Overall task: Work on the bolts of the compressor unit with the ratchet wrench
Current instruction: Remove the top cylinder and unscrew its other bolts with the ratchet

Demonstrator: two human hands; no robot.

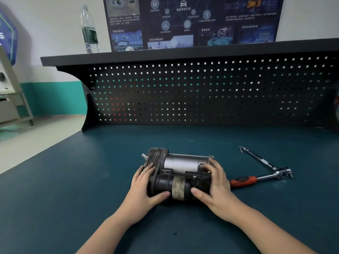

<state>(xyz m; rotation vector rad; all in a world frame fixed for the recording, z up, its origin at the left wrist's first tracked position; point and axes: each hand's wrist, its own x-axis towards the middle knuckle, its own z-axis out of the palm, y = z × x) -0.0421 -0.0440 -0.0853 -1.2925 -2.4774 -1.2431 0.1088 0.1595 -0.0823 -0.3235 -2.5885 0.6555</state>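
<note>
Dark teal bench top (73, 189), backed by a black pegboard panel (201, 92) with a shelf (183, 52) along its top edge. Clear water bottle (89, 30) stands upright on the shelf at left; dark poster (192, 21) on the wall behind.

Compressor unit (178, 174) lies on its side near the middle of the bench, long axis running left to right. Finned metal head at the left end, silver cylinder along the far side, black motor body with a worn label on the near side.

Left hand (145, 187) wraps the left end: fingers spread over the finned head, thumb pressed on the front of the black body. Closed onto the unit.

Right hand (216, 186) wraps the right end: fingers curled over the top by the black connector, thumb on the front next to the label. Also closed onto the unit.

Ratchet wrench (260, 177) lies on the bench just right of the right hand, red-and-black handle toward the unit, not held. Long extension bar (256, 158) runs from its head back toward the pegboard.

Bolts: cannot make out individually from this view.
</note>
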